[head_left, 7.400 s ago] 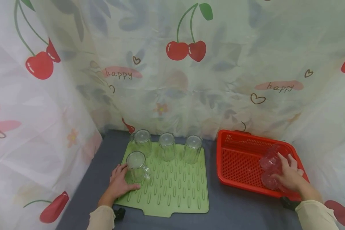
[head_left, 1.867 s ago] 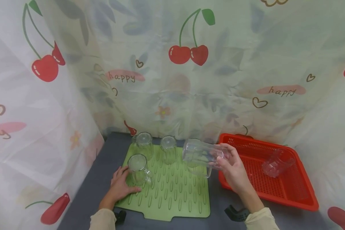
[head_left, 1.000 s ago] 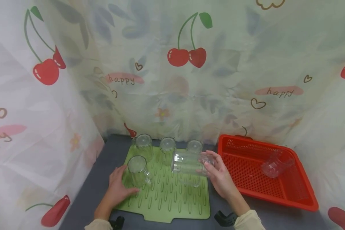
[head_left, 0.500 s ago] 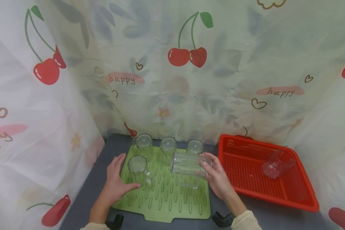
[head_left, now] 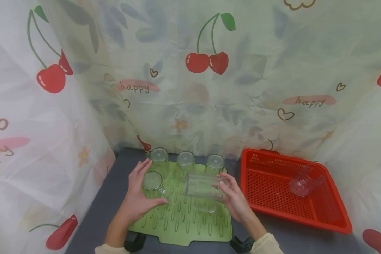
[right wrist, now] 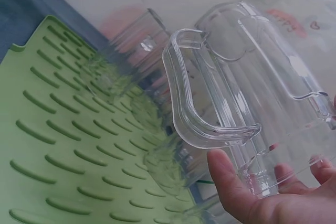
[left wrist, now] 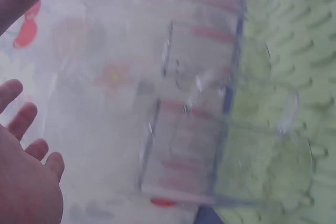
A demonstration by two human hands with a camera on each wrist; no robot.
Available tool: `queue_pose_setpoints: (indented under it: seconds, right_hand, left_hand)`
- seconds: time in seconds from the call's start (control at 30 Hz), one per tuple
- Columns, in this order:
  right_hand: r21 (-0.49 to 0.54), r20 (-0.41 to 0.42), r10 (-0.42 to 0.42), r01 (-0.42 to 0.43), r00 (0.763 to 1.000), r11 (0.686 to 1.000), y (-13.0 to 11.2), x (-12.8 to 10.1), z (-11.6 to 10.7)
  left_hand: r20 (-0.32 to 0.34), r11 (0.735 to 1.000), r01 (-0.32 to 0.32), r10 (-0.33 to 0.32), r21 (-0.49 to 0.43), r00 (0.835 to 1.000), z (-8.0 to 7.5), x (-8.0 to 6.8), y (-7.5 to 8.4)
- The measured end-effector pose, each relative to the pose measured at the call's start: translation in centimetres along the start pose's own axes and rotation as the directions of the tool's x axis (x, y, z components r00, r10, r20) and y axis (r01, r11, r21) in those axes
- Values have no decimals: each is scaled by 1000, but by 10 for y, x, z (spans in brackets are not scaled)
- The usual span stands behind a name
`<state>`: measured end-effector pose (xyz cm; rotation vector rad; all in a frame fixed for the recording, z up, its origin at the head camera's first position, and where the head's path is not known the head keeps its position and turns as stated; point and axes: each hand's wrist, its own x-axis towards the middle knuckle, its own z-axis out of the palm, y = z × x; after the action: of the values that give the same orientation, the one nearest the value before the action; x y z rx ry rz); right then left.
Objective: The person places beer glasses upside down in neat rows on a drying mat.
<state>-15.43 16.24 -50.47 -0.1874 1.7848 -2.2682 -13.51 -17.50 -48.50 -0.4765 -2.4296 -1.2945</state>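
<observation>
1. Clear glass mug [head_left: 203,186] lies on its side in the air just above the green drying mat [head_left: 190,225], handle pointing down, open end toward the left; right wrist view shows the handle [right wrist: 210,103] up close
2. Right hand [head_left: 233,197] grips the mug at its base end, fingers curled round the glass, thumb and fingertips [right wrist: 231,182] pressed on the wall under the handle
3. Left hand [head_left: 139,199] is over the mat's left side, fingers straight and spread, holding nothing; thumb lies just below the front-left mug [head_left: 152,185], index finger reaches up toward the back-left mug [head_left: 159,160]
4. Whether the left palm touches the front-left mug cannot be told; left wrist view is blurred, shows glass [left wrist: 210,129] close to the palm [left wrist: 26,182]
5. Front-left mug stands upside down on the mat, handle to the right
6. Back row of three upside-down glasses on the mat: the back-left mug, middle glass [head_left: 185,163], right glass [head_left: 215,164], the last just behind the held mug
7. Mat lies on the dark grey counter [head_left: 114,187]
8. Red basket [head_left: 266,208] sits right of the mat, apart from it, with one clear mug [head_left: 304,181] lying on its side in the far right corner
9. Cherry-print curtain [head_left: 209,88] hangs behind and at both sides
</observation>
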Motion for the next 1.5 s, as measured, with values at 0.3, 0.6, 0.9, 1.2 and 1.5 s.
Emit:
queue_pose_setpoints:
  seconds: [0.3, 0.6, 0.9, 1.2, 1.5]
  right_hand:
    - [1, 23, 44, -44, 999, 999, 2, 0, 10]
    - [59, 49, 59, -62, 997, 996, 2, 0, 18]
    - [122, 133, 49, -65, 990, 990, 5, -4, 23]
    - [115, 129, 85, -100, 988, 988, 1, -7, 33]
    - [53, 139, 131, -139, 982, 989, 10, -9, 39]
  left_hand:
    - [86, 994, -78, 85, -77, 993, 24, 10, 31]
    - [140, 986, -110, 127, -123, 982, 49, 19, 46]
    - [152, 985, -89, 111, -146, 982, 64, 19, 49]
    - [189, 981, -69, 103, -180, 977, 64, 17, 53]
    - [223, 988, -16, 50, -153, 974, 64, 15, 53]
